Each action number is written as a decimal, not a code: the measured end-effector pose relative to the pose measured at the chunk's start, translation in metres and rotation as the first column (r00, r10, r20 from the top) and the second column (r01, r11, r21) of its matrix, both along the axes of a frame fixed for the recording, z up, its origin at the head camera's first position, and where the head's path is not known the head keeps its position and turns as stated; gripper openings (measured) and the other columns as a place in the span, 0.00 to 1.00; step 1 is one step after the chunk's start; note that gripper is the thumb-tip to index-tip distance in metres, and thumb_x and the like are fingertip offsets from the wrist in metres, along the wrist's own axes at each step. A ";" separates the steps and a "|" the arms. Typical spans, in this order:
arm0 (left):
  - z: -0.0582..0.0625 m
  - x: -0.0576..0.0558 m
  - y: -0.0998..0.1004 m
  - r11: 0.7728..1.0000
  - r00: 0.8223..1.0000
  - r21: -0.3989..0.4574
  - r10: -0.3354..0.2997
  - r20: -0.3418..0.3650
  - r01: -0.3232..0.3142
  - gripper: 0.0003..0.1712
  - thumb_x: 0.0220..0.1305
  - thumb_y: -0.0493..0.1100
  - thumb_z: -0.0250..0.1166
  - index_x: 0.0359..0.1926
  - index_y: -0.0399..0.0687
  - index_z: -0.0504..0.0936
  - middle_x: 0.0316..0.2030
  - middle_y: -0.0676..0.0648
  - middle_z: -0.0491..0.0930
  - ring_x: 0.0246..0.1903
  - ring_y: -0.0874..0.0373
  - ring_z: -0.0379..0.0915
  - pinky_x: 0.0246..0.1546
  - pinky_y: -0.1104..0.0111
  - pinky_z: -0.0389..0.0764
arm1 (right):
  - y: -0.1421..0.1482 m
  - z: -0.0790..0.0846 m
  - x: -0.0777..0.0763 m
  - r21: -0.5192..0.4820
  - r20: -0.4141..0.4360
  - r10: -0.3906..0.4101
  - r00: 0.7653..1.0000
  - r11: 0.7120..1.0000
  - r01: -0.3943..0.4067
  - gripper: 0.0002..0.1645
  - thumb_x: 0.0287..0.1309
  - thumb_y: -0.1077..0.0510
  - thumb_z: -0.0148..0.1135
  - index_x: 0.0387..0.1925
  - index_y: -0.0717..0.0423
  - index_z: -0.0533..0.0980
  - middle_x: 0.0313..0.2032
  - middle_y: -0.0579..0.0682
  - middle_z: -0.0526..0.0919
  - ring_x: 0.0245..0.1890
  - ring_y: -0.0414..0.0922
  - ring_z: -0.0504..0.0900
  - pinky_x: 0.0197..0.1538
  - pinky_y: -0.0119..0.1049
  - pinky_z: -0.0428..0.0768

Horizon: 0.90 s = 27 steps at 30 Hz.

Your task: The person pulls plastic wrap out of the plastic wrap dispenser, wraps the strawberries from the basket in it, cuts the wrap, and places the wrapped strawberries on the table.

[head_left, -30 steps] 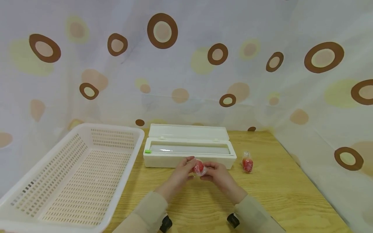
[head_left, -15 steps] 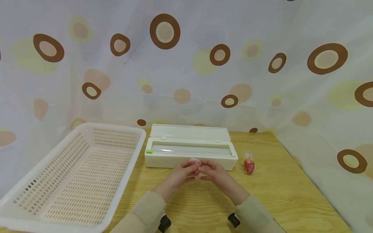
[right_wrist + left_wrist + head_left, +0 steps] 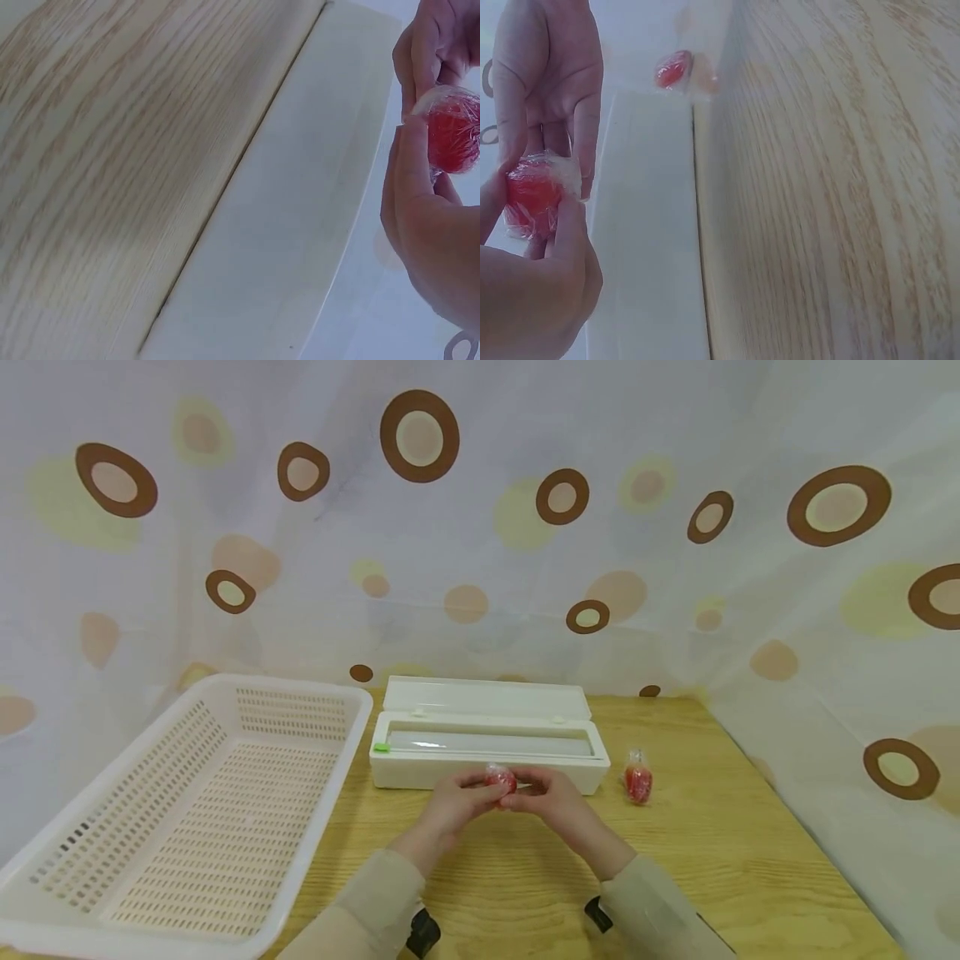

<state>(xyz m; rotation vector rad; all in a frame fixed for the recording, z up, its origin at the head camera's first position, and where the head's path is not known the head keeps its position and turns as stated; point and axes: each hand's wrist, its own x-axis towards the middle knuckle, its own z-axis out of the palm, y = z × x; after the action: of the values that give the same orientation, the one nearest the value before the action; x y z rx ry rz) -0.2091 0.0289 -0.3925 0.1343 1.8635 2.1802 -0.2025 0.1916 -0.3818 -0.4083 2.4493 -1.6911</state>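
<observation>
A small round red thing wrapped in clear cling film (image 3: pixel 501 779) is held between both hands in front of the white box. My left hand (image 3: pixel 456 806) pinches it from the left with thumb and fingers. From the other side my right hand (image 3: pixel 558 803) pinches it too, its fingertips on the film. In the left wrist view, the wrapped red thing (image 3: pixel 536 196) shows loose, crinkled film at its upper right edge. Part of the wrapped red thing (image 3: pixel 454 135) is cut off by the frame edge in the right wrist view.
Behind the hands stands a cling film dispenser box (image 3: pixel 487 772), lid raised, a film roll inside and a green tab at its left. Another film-wrapped red thing (image 3: pixel 638 781) lies right of it. A white perforated basket (image 3: pixel 322 827) fills the left of the wooden table (image 3: pixel 720 852).
The wrapped red thing has turned and shifted slightly left in the hands. Its loose film, earlier spread toward the right hand, now lies closer around it. The box and basket have stayed put.
</observation>
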 end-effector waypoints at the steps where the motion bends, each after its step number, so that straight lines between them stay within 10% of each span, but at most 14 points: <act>1: 0.001 0.000 0.000 1.000 1.000 -0.002 0.001 0.000 -0.001 0.26 0.59 0.36 0.62 0.56 0.24 0.72 0.55 0.30 0.74 0.45 0.57 0.77 0.56 0.60 0.77 | -0.001 0.000 0.000 -0.003 -0.003 -0.002 1.000 1.000 0.002 0.34 0.54 0.55 0.63 0.58 0.73 0.69 0.54 0.71 0.77 0.45 0.46 0.82 0.51 0.44 0.81; 14: 0.004 0.003 0.004 0.998 1.000 -0.052 0.026 -0.007 -0.026 0.29 0.58 0.41 0.64 0.57 0.26 0.73 0.55 0.30 0.75 0.48 0.49 0.78 0.55 0.58 0.77 | 0.001 0.003 0.001 -0.003 -0.030 -0.027 0.999 1.000 0.027 0.29 0.54 0.60 0.63 0.54 0.76 0.72 0.49 0.73 0.80 0.44 0.48 0.83 0.48 0.42 0.83; 27: 0.019 0.010 0.017 0.978 0.971 -0.118 -0.191 -0.146 0.175 0.30 0.69 0.50 0.48 0.60 0.27 0.70 0.60 0.29 0.71 0.57 0.40 0.70 0.60 0.50 0.71 | 0.035 0.018 0.007 -0.004 0.053 -0.118 0.992 0.993 0.118 0.30 0.59 0.56 0.59 0.55 0.77 0.68 0.45 0.62 0.80 0.38 0.37 0.80 0.43 0.33 0.84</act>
<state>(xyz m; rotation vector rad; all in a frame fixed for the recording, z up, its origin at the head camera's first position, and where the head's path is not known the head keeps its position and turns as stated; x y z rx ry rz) -0.1993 0.0458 -0.3734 0.4506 1.9566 1.9951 -0.1957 0.2264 -0.3636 -0.2200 2.4755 -1.7315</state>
